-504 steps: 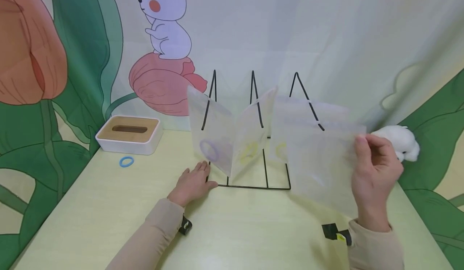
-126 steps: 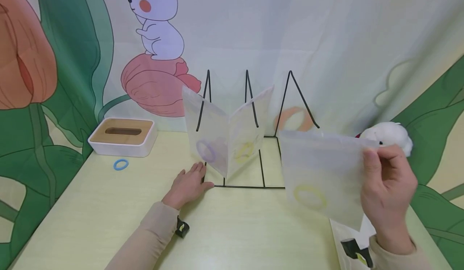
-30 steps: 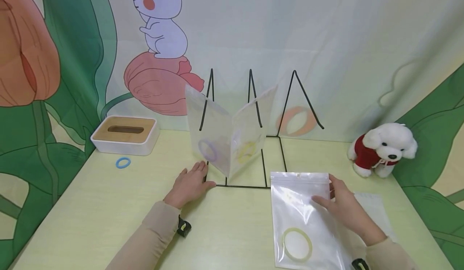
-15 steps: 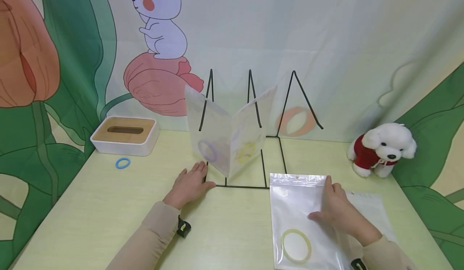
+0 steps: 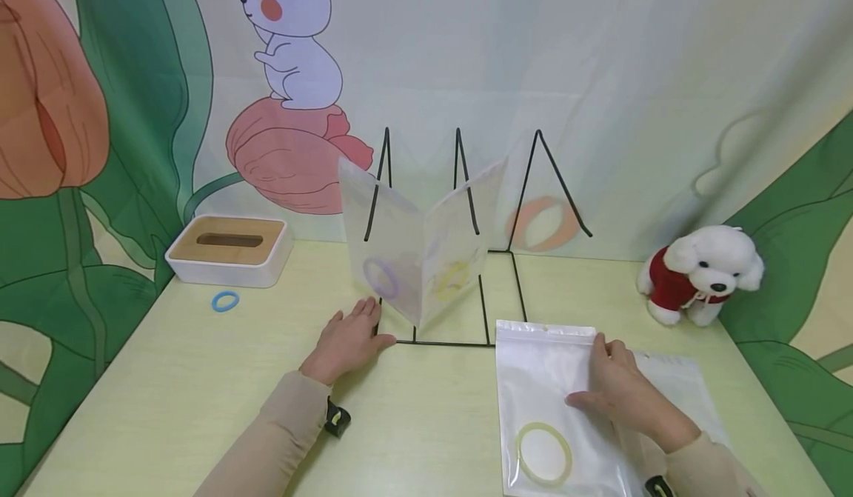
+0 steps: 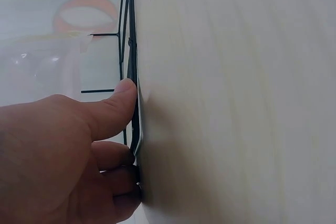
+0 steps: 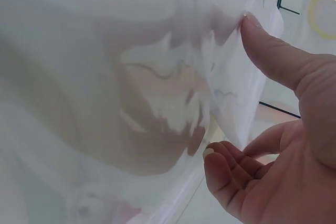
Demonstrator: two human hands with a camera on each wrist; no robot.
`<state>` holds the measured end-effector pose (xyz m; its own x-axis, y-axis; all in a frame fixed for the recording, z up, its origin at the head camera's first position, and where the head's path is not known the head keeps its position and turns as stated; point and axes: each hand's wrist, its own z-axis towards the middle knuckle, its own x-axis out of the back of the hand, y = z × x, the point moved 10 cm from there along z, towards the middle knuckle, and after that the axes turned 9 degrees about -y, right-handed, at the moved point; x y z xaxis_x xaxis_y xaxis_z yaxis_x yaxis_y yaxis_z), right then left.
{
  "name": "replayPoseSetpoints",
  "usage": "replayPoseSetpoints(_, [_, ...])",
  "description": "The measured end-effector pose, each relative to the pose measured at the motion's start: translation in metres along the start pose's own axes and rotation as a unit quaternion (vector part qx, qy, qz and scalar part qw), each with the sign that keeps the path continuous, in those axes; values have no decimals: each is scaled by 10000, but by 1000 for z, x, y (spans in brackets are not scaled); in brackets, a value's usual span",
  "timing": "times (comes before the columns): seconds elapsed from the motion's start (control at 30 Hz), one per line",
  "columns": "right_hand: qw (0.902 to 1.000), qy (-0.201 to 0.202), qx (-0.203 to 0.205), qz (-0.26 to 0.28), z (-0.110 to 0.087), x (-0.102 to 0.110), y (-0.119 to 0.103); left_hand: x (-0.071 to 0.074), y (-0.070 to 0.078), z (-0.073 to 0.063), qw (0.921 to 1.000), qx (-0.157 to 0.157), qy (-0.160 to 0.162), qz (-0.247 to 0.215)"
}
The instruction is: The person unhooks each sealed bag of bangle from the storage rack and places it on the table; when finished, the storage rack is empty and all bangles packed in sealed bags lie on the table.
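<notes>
My left hand (image 5: 349, 345) rests on the table at the front left corner of a black wire rack (image 5: 453, 345), fingertips touching its base wire. Two translucent zip-lock bags stand in the rack in a V: the left bag (image 5: 363, 208) shows a purple ring (image 5: 380, 278), the right bag (image 5: 460, 215) a yellow one (image 5: 452, 281). My right hand (image 5: 623, 386) holds the upper right edge of another zip-lock bag (image 5: 553, 371), its thumb spread over the front. A yellow-green ring (image 5: 543, 453) shows low in this bag. Part of its right side is hidden by the hand.
Another clear bag (image 5: 676, 378) lies under my right forearm. A white plush dog (image 5: 713, 260) in red sits at the back right. At the left are a tissue box (image 5: 229, 249) with a wooden top and a blue ring (image 5: 225, 301). A printed curtain hangs behind.
The bag with the yellow-green ring came from the raised right hand down to the table front. Over the last second the right hand shifted slightly down and left. The left hand stayed put.
</notes>
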<state>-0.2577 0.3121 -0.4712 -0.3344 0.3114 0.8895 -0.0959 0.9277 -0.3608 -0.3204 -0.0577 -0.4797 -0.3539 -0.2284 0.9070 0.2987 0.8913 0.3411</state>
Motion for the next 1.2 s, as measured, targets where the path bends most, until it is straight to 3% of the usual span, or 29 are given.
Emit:
replayPoseSetpoints(0.43, [9975,469,468,-237,-7,20,-17,0,-3,4,10000,35,-22,53])
replayPoseSetpoints(0.53, [9946,663,775,-188,-10,29,-28,1,-3,3,10000,49,-32,35])
replayPoseSetpoints(0.8, [9902,667,1188,325,-4,47,-65,1,-3,2,10000,6,-31,14])
replayPoseSetpoints(1.03, [9751,1121,1704,875,9,68,-100,2,0,-1,10000,-1,-28,-34])
replayPoseSetpoints(1.2, [9690,1285,1702,1246,23,76,-112,1,0,-1,10000,-19,-34,-66])
